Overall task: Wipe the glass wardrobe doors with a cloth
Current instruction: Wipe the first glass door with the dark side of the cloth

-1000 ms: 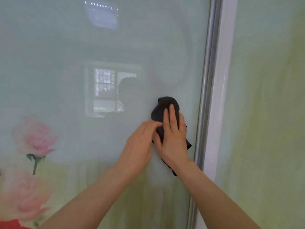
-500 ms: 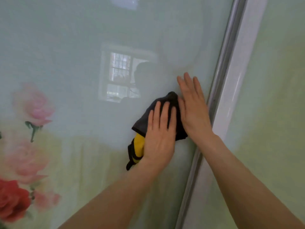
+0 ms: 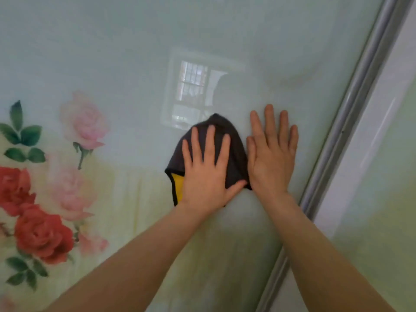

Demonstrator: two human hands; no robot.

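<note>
cloth: I see the dark grey cloth (image 3: pixel 234 152) flat against the glass door (image 3: pixel 112 52), approx. mid-picture, a yellow side (image 3: pixel 176 184) folded out at its lower left. Vs. 0.5 s ago it looks more spread, and more yellow was showing then.
left hand: my view shows the left hand (image 3: pixel 206 174) pressing on the cloth w/ straight fingers apart, thumb out to the right on the fabric. It gripped nothing 0.5 s ago either; 1 s ago it was beside the cloth w/ fingers bent.
right hand: the right hand (image 3: pixel 271 154) lies flat on bare glass, fingers straight and close together, just beside the cloth's right edge, touching it low down. 1 s ago this hand was the one on the cloth; since then it went off to the right.
glass door: pale green w/ printed roses, pink (image 3: pixel 84 122) and red (image 3: pixel 42 237), at left. More roses are in view than before, as the camera turned.
door frame: the metal frame (image 3: pixel 351 122) runs slanted at right, near the right hand, w/ a second panel (image 3: pixel 387 199) behind it.
reflection: a window (image 3: pixel 193 91) mirrored above the cloth, blurry.
hidden: the cloth's middle and bottom are under the left hand; I cannot tell how many folds. Both forearms cut off at the bottom edge. Faint smear marks (image 3: pixel 292 77) above the right hand, hard to make out.
</note>
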